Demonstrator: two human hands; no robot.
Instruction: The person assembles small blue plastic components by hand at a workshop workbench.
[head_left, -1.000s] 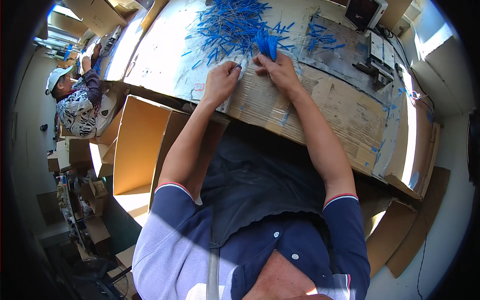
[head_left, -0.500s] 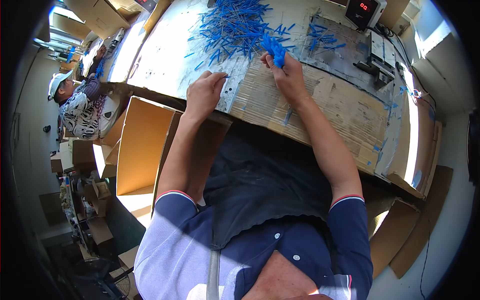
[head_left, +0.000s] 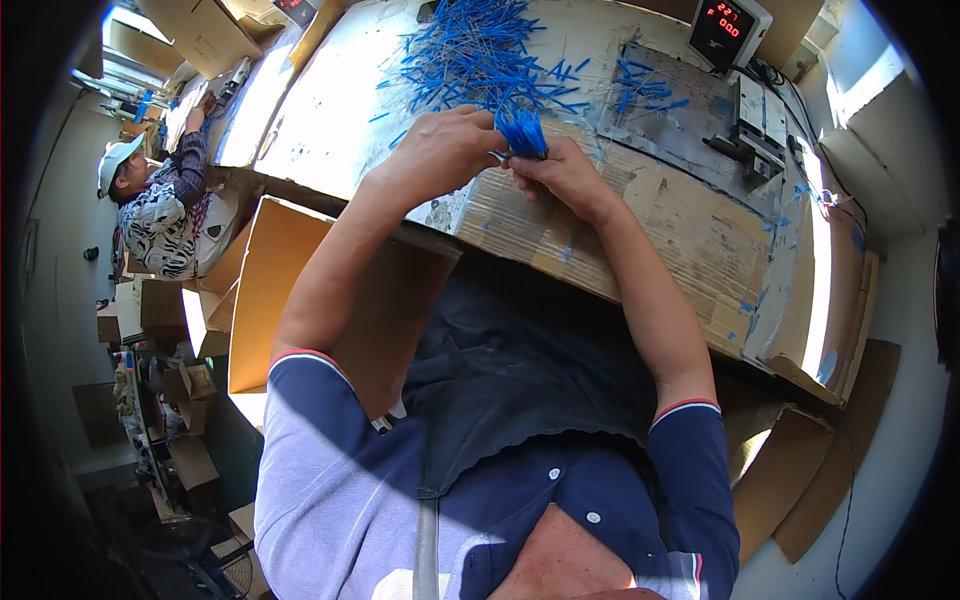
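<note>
A bundle of thin wires with blue ends (head_left: 521,133) stands upright in my right hand (head_left: 565,182), whose fingers are wrapped round its lower part. My left hand (head_left: 440,150) is closed against the bundle's left side. Its fingertips are partly hidden, so what they pinch cannot be made out. Just beyond both hands lies a loose pile of the same blue-ended wires (head_left: 470,55) on the worktable (head_left: 325,105). A smaller scatter of them (head_left: 640,85) rests on a dark metal plate (head_left: 690,125) to the right.
Flattened cardboard (head_left: 655,215) covers the table's near edge. A digital display box (head_left: 728,30) stands at the back right, with a metal fixture (head_left: 757,125) nearer. An open cardboard box (head_left: 285,290) is by my left arm. Another person (head_left: 160,205) works at the far left.
My left hand, which pinched one small blue-ended piece apart from the bundle, has moved right and up against it. My right hand has shifted slightly left and lower; the bundle now stands more upright.
</note>
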